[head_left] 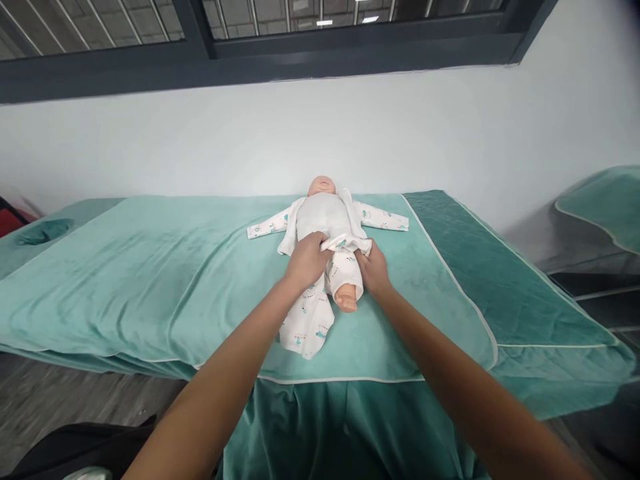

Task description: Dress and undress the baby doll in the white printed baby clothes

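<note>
Bed (125, 280) spreads beneath and to both sides of the hands; doll (323, 215) on its back just beyond them, printed trousers (345, 268) between. Left hand (306, 260) and right hand (374, 267) each pinch the gathered upper edge; likely best drawn evenly, cloth kept smooth over the bare foot (346, 298) just nearside of the right.

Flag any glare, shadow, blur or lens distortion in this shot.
Head view: soft light on the doll, left hand and right hand; two small bright patches beyond the window frame, lamps or reflections, can't tell; soft shadow on the wall near the green panel; floor smeared; top-right corner dark; forearms look wide-angle stretched.
</note>
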Motion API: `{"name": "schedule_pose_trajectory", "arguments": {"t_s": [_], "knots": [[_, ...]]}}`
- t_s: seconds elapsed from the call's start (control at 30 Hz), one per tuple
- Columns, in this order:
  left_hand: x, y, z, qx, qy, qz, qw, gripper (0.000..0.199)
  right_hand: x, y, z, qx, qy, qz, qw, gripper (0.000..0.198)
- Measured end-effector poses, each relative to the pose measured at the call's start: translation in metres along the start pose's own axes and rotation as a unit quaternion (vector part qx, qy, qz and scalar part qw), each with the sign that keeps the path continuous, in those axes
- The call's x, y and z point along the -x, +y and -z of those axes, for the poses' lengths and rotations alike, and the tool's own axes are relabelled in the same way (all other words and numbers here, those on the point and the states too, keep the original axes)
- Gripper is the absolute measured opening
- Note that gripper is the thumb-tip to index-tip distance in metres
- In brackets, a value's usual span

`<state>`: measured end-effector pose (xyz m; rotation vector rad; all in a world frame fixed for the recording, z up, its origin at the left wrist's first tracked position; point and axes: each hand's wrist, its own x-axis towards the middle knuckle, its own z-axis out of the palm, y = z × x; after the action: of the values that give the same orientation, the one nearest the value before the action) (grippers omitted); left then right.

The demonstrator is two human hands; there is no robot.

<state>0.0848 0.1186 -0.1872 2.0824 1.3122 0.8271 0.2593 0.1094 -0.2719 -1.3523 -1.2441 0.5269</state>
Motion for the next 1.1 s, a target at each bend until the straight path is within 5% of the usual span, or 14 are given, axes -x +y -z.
{"name": "schedule_pose_trajectory", "arguments": {"t_s": [0.13,0.23,0.43,0.6,0.8,0.9,1.0,1.1], "knots": [[0.007,-0.007,0.014,0.132,-0.055,0.042,0.989,0.015,0.01,0.0,0.003,0.002,-0.005,0.003,1.0,0.02],[0.016,-0.018,0.027,0.263,-0.106,0.087,0.955,0.023,0.017,-0.009,0.01,-0.006,-0.041,0.026,0.999,0.018],[0.027,-0.027,0.033,0.428,-0.109,0.116,0.89,0.028,0.02,-0.077,0.022,0.026,-0.256,0.086,0.962,0.046],[0.03,-0.015,0.033,0.452,-0.097,0.086,0.883,0.03,0.013,-0.113,0.013,0.087,-0.33,0.021,0.94,0.035],[0.04,-0.017,0.048,0.363,-0.179,0.071,0.912,0.036,-0.002,-0.095,0.014,0.055,-0.284,0.011,0.957,0.026],[0.042,-0.022,0.05,0.309,-0.224,0.06,0.922,0.036,-0.002,-0.092,0.016,0.034,-0.315,0.018,0.948,0.023],[0.04,-0.023,0.045,0.347,-0.145,0.065,0.924,0.034,0.002,-0.096,0.012,0.027,-0.341,0.018,0.94,0.017],[0.036,-0.02,0.036,0.441,-0.056,0.084,0.892,0.038,0.004,-0.099,0.006,0.04,-0.375,0.025,0.926,0.02]]}}
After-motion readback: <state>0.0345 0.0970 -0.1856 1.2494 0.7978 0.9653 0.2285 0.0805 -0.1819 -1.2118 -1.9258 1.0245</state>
